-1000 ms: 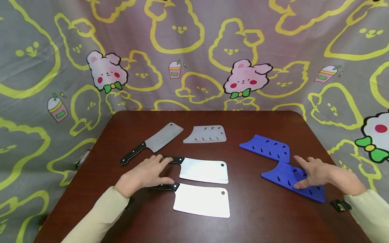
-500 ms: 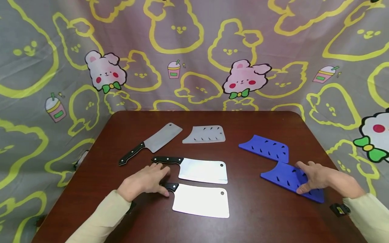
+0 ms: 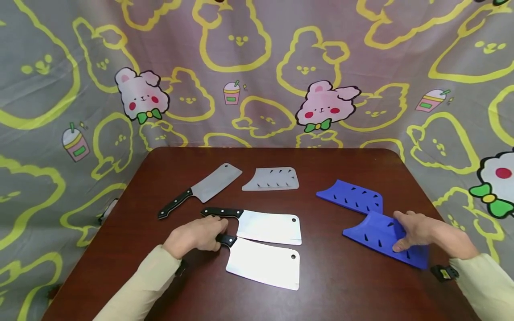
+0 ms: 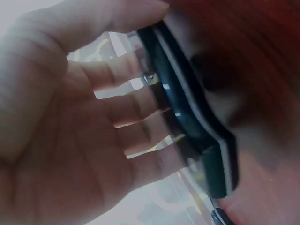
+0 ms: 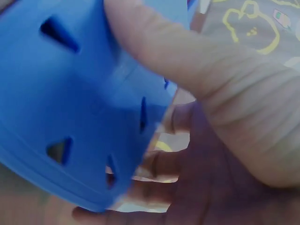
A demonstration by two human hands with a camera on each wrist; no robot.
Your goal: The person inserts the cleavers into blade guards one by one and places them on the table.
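The nearest cleaver lies toward the near edge of the table, its black handle held between the thumb and fingers of the left hand. Toward the right edge, the right hand holds the nearer blue sheath by its outer end, thumb on the upper face. Just behind the held cleaver lies the middle cleaver, its handle close to the left fingers. The farther blue sheath meets the nearer one at a corner; whether they overlap is unclear. The third cleaver slants toward the far left corner, and a whitish sheath lies near the far edge, before a patterned cloth.

The left wrist view shows the handle's rivets and the fingers along it, mostly hidden from the head view. The right wrist view shows fingers passing behind the slotted sheath, their tips largely concealed.
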